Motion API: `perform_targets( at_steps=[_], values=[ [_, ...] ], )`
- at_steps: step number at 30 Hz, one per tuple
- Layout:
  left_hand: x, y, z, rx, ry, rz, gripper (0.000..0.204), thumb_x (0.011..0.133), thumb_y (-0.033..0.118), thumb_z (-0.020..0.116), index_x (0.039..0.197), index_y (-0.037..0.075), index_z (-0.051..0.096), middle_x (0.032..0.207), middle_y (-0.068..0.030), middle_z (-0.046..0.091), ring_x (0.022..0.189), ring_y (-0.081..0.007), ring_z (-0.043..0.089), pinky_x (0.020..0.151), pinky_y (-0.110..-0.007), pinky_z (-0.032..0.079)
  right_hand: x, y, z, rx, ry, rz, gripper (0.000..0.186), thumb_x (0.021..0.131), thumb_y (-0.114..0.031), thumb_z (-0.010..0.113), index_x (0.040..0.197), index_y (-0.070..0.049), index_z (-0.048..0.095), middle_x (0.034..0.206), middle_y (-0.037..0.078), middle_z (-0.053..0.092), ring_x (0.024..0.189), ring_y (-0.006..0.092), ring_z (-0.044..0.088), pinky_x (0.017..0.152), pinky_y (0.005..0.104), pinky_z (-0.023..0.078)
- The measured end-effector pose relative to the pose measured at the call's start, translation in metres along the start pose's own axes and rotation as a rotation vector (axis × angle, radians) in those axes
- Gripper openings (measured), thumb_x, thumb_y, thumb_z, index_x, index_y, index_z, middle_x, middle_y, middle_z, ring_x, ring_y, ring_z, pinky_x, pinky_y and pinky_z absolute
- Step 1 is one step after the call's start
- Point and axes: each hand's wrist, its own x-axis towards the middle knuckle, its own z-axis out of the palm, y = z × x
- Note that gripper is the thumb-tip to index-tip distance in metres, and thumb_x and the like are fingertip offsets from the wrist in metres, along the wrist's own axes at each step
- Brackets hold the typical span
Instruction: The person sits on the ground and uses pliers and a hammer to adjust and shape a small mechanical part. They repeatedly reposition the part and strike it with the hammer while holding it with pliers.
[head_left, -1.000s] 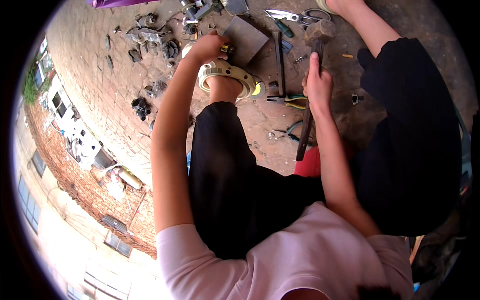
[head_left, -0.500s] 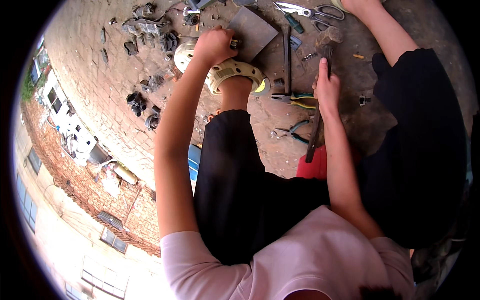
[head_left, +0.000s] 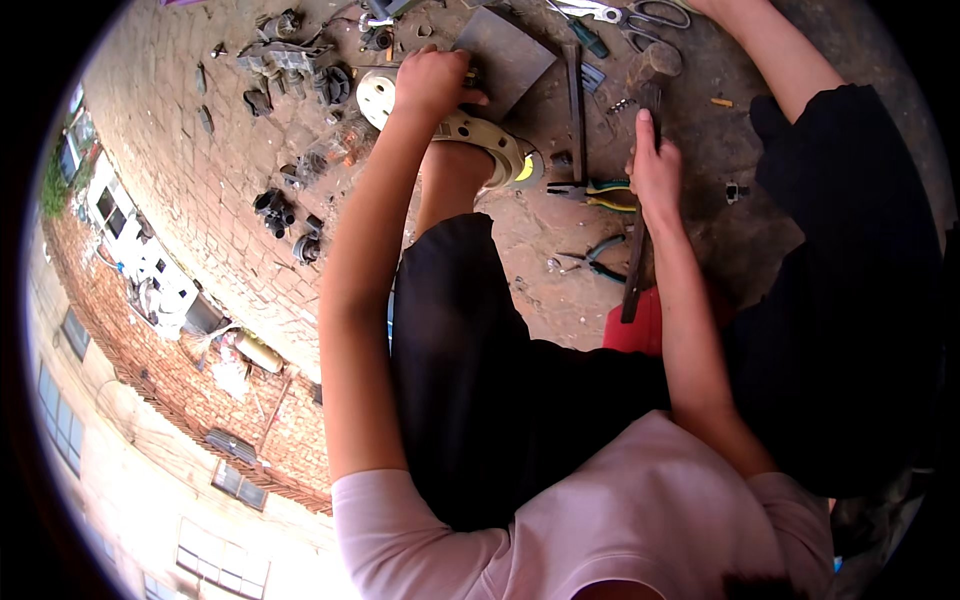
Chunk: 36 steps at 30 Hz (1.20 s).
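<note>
My right hand [head_left: 655, 180] is wrapped round the long dark handle of a hammer [head_left: 656, 66], with the thumb laid along the handle. The hammer's blunt, worn head is at the far end, low over the ground. My left hand [head_left: 435, 85] is beside the near left edge of a square grey metal plate [head_left: 506, 62]. Its fingers are curled by a small dark and brassy part [head_left: 472, 77], mostly hidden by the hand, and the thumb sticks out to the right. Just below that hand is the beige clog [head_left: 480, 138] on my left foot.
Right of the plate lie a dark metal bar [head_left: 576, 110], a green-handled screwdriver [head_left: 590, 40] and scissors [head_left: 655, 14]. Yellow-green pliers [head_left: 605, 194] and smaller pliers [head_left: 597, 262] are nearer me. Several dark machine parts [head_left: 290, 65] are scattered at left. A red object [head_left: 632, 325] is under my right forearm.
My left hand has shifted slightly right and its thumb now sticks out from the fingers. My left lower leg leans further left. The right hand keeps its hold on the hammer.
</note>
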Motion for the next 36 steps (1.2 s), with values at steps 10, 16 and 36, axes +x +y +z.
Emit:
perform_targets(
  at_steps=[10,16,36],
  values=[
    [-0.008,-0.014,0.015,-0.149,0.149,0.031,0.043,0.068,0.035,0.08,0.101,0.011,0.067,0.098,-0.0096,0.069,0.101,-0.0307,0.061,0.089,-0.042,0.049,-0.005,-0.011,-0.001,-0.075,0.001,0.044,0.063,0.095,-0.053,0.052,0.059,-0.001,0.054,0.049,0.006,0.052,0.048,0.0176,0.056,0.052,0.0335,0.043],
    [-0.006,-0.001,0.004,-0.012,0.06,-0.13,0.041,0.067,0.034,0.081,0.096,0.009,0.066,0.097,-0.0126,0.068,0.098,-0.0329,0.063,0.084,-0.044,0.051,-0.007,-0.015,-0.001,-0.051,0.003,0.051,0.062,0.094,-0.052,0.054,0.059,-0.001,0.053,0.05,0.005,0.052,0.048,0.0167,0.056,0.051,0.033,0.043],
    [-0.036,0.075,-0.01,-0.547,0.378,0.425,0.029,0.069,0.005,0.074,0.095,0.006,0.06,0.09,-0.0113,0.059,0.089,-0.0341,0.059,0.074,-0.043,0.048,-0.006,-0.011,0.001,0.024,-0.012,0.044,0.054,0.093,-0.056,0.056,0.064,-0.01,0.046,0.052,-0.001,0.044,0.039,0.0076,0.038,0.037,0.0248,0.027]
  ],
)
